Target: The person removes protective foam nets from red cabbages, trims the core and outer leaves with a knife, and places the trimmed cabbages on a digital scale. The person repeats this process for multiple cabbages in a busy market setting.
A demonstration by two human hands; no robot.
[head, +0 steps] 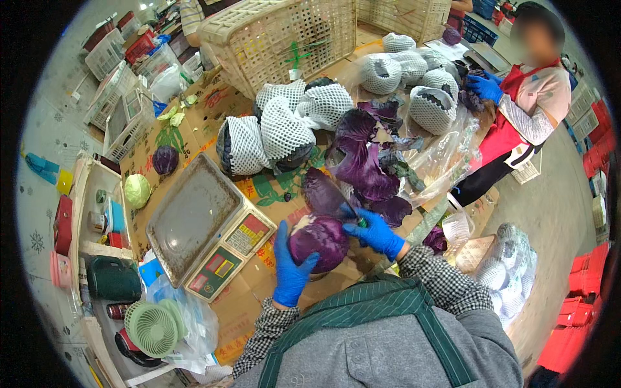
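My left hand (293,264), in a blue glove, grips the near left side of a red cabbage (326,246), whose pale cut stem end shows at its upper left. In my right hand (376,233), gloved the same way, is a knife (362,222) with a green handle; its blade is partly hidden by the fingers and points away from me. Just beyond the cabbage lies a loose purple leaf (321,191). A heap of peeled outer leaves (364,160) spreads past it. Left of my hands stands a weighing scale (194,218) with its tray bare.
Several net-wrapped cabbages (286,128) sit beyond the scale, before a plastic crate (281,43). A small red cabbage (165,160) and a green cabbage (138,190) are at left. A green fan (153,329) stands near left. Across the right side, a co-worker (524,102) handles leaves.
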